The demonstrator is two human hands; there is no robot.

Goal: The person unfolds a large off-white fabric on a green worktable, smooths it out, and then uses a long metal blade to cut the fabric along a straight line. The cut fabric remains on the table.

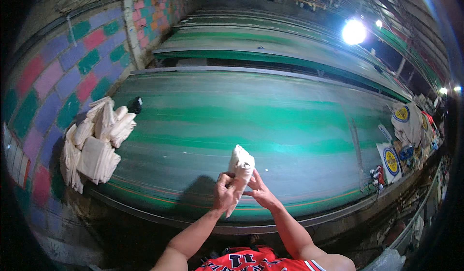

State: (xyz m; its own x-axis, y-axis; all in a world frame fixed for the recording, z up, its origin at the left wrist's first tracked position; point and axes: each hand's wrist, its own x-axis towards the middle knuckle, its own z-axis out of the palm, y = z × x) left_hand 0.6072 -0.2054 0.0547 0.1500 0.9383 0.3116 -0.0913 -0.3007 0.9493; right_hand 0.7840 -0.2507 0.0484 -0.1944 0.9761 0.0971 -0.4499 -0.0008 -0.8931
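A folded bundle of off-white cloth [241, 161] is held up over the near part of the long green table [299, 114]. My left hand [224, 190] is closed round its lower left side, and a narrow tail of the cloth hangs below the fingers. On the other side is my right hand [261, 192], its fingers stretched and apart, with the tips against or very close to the bundle's right edge. The cloth partly hides those fingertips. A shadow falls on the tabletop left of my hands.
Folded off-white cloths [99, 157] are piled at the table's left end, beside a small black object [135, 105]. Toward the right end stand a white panel with a blue-and-yellow round print [390, 161] and mixed clutter. More long tables [232, 39] lie beyond. A painted brick wall [63, 77] borders the left.
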